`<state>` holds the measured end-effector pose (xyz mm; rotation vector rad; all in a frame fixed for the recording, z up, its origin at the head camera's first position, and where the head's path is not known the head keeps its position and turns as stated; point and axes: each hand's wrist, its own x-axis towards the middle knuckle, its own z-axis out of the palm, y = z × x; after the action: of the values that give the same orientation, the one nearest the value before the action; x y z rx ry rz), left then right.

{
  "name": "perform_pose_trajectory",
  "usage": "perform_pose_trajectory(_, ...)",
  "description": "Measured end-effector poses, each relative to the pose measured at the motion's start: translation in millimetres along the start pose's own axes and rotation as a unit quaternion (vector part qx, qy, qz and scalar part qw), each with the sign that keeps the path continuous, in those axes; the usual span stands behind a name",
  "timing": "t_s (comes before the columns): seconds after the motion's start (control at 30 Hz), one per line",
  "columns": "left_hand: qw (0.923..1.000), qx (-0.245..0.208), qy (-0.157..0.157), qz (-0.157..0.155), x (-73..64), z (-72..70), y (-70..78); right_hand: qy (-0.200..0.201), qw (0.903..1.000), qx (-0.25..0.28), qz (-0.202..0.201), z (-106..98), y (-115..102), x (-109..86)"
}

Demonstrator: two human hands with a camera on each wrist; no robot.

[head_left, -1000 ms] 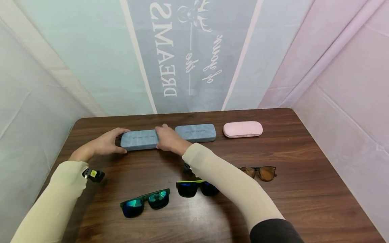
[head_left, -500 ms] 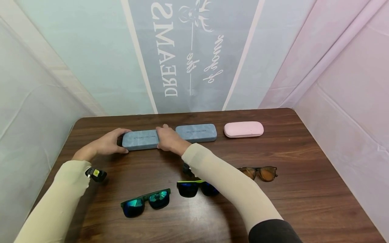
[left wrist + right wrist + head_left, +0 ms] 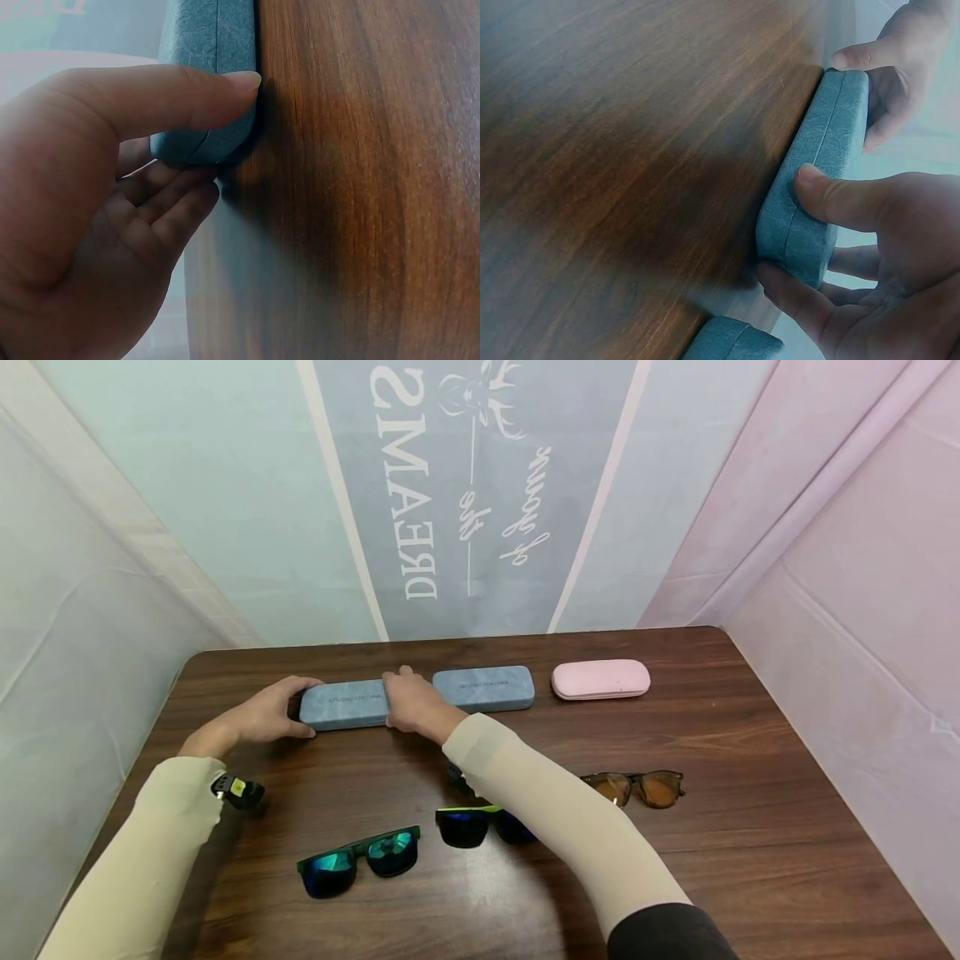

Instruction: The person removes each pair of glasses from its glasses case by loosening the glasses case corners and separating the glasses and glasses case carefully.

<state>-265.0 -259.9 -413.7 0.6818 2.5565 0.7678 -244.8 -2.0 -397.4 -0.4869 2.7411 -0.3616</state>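
Note:
A closed blue glasses case lies at the back left of the table, with a hand at each end. The left hand holds its left end; in the left wrist view the thumb lies along the front side and the fingers curl behind. The right hand grips the right end and covers it in the head view. In the right wrist view its thumb presses the front side near the seam. Just right of this hand lies a second blue glasses case, also closed.
A pink glasses case lies at the back right. Nearer are green-mirrored sunglasses, dark sunglasses with a lime brow and brown-tinted glasses. The right forearm partly covers the latter two. A printed curtain hangs behind the table.
Both hands stay on the blue case, which lies in practically the same place. The right forearm has shifted very slightly left.

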Motion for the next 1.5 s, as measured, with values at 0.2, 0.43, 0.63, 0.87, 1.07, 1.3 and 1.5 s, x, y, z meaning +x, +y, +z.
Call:
perform_pose_trajectory(0.2,1.0,-0.006,0.005,0.002,-2.6,0.5,-0.4,-0.004,0.9999,-0.014,0.003,0.3,-3.4,-0.1)
perform_pose_trajectory(0.43,0.9999,0.009,-0.01,0.007,-0.4,-0.3,2.3,-0.011,0.9996,-0.025,0.007,-1.3,-5.6,-1.8)
perform_pose_trajectory(0.63,0.9998,0.01,-0.016,0.01,2.0,-2.3,4.6,-0.004,0.9996,-0.026,0.002,-0.9,-3.2,-1.2)
perform_pose_trajectory(0.87,0.9997,0.017,-0.019,0.007,4.2,-3.3,7.1,-0.004,0.9996,-0.026,-0.003,-1.9,-2.3,-1.9)
perform_pose_trajectory(1.07,0.9995,0.019,-0.025,0.004,6.5,-3.2,7.7,0.001,0.9996,-0.028,-0.007,-2.5,0.3,-0.8)
perform_pose_trajectory(1.3,0.9994,0.016,-0.028,0.01,10.8,-3.6,9.0,-0.001,0.9997,-0.023,-0.005,-2.8,1.9,-0.3)
perform_pose_trajectory(1.5,0.9982,0.024,-0.055,-0.008,9.8,-7.8,14.9,0.009,0.9999,0.013,-0.006,-6.5,3.5,-2.9)
